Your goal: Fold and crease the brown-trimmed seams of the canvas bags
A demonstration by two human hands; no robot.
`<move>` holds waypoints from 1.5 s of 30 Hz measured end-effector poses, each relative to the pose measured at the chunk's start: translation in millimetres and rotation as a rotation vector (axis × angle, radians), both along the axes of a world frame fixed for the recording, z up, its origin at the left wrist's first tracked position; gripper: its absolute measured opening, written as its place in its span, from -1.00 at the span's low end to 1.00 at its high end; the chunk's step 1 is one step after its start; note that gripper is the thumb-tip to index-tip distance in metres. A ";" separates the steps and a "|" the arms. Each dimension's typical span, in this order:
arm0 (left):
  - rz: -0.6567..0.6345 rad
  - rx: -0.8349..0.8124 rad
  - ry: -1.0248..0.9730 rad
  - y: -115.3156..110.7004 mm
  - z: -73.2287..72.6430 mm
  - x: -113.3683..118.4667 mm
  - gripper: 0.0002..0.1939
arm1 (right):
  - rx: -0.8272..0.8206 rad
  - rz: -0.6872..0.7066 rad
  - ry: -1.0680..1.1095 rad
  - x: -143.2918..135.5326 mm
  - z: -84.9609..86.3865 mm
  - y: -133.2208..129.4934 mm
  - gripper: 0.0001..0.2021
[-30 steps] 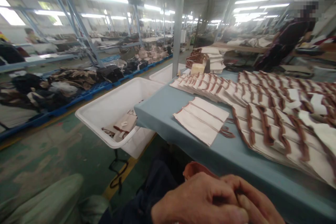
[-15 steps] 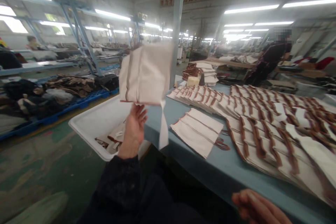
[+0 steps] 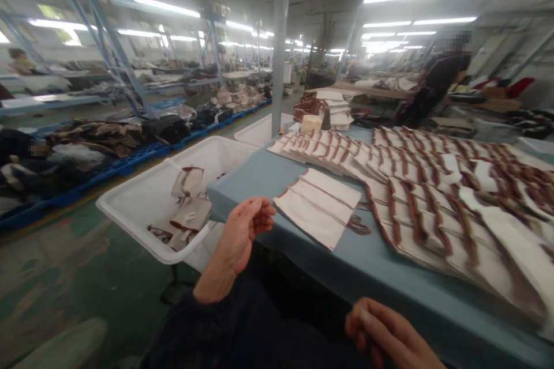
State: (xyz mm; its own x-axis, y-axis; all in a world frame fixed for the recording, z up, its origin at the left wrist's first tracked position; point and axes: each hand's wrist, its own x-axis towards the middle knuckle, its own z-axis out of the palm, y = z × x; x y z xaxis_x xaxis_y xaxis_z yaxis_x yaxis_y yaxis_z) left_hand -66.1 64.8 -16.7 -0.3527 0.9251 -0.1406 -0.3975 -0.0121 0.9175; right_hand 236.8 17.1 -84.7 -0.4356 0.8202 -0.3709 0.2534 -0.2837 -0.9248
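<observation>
Cream fabric pieces (image 3: pixel 194 213) in white bin (image 3: pixel 142 193), left hand (image 3: pixel 244 230) empty, right hand (image 3: pixel 383 326) empty, half-curled

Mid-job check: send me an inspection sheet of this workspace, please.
Surface: blue-green table.
Job's things: flat cream piece with brown edging on the table; overlapping rows of similar pieces on its right; cream items inside the white bin.
Clutter: white strips lying over the rows.
Hands: left hand by the table's near edge, right hand lower right; both curled, nothing seen held.
Cables: none certain; dark strand below the bin, unclear.
Surroundings: pole, co-worker, heaps on blue pallets.
</observation>
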 end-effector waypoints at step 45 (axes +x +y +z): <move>0.031 -0.038 0.380 -8.4 -57.5 19.2 -0.40 | 0.360 -0.593 -0.074 7.1 17.2 77.2 -0.24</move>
